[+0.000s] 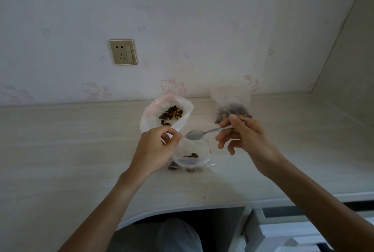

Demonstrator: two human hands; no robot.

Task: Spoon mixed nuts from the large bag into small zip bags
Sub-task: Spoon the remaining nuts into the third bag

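Gaping small zip bag (191, 155), few nuts inside

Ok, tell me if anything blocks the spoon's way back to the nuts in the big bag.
Nothing visible does. The spoon, empty in the right hand, hangs over the small bag. The big bag lies just beyond with its mouth open and nuts exposed. The left hand pinches plastic beside the spoon's tip, off that line.

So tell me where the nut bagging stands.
Done: one filled small bag stands at the wall. In hand: the left hand holds open a second small bag holding few nuts; the right hand holds an empty spoon above it. Left: more scoops from the large bag.
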